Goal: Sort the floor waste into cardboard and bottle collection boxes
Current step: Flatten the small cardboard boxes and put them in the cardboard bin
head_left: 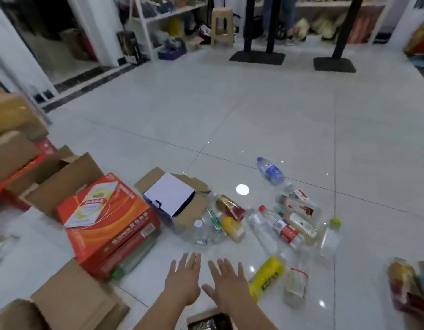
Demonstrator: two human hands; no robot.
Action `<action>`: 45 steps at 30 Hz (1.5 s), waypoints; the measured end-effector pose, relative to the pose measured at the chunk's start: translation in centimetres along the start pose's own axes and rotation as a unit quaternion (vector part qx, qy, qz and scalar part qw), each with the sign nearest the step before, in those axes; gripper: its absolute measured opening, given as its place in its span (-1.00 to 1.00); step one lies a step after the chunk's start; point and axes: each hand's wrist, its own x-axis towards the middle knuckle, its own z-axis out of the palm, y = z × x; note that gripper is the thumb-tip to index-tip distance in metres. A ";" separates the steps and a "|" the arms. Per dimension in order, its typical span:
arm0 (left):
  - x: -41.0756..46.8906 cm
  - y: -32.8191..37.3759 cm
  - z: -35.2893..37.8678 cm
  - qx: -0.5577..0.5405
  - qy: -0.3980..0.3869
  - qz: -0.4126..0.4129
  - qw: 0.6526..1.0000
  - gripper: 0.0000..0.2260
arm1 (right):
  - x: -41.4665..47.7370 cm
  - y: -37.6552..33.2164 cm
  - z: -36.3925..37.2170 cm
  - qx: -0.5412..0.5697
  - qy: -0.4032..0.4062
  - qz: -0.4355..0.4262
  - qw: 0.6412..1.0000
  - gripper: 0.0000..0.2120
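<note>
Our left hand and right hand hover side by side above the tiled floor, fingers straight and spread, holding nothing. Just ahead, plastic bottles lie scattered on the floor, with a blue-labelled bottle apart beyond them. To the left, a red carton sits beside an open cardboard box, and a white box rests on flattened cardboard.
</note>
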 end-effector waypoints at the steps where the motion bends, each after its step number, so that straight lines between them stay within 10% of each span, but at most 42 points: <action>1: 2.2 -0.9 1.8 -0.007 0.016 -0.010 1.000 -0.35 | 3.2 0.0 1.8 -0.017 0.017 -0.019 1.000 -0.27; 7: 8.3 -8.6 8.5 -0.105 0.115 -0.124 0.980 -0.29 | 15.7 -0.4 4.3 -0.037 0.162 -0.088 0.982 -0.36; 10: 7.0 -11.3 11.3 -0.150 0.098 -0.190 0.965 -0.25 | 15.7 -1.9 5.2 -0.028 0.163 -0.091 0.982 0.17; 17: 7.3 -15.7 11.6 -0.195 0.126 -0.237 0.943 -0.18 | 18.2 -6.2 6.0 -0.027 0.159 -0.140 0.977 0.40; 23: 8.3 -19.8 11.0 -0.220 0.175 -0.273 0.920 -0.05 | 21.8 -7.2 4.7 0.018 0.175 -0.119 0.977 -0.29; 45: 10.7 -26.4 11.9 -0.146 0.316 -0.281 0.894 -0.26 | 26.1 -9.0 2.4 -0.049 0.270 -0.063 0.960 -0.55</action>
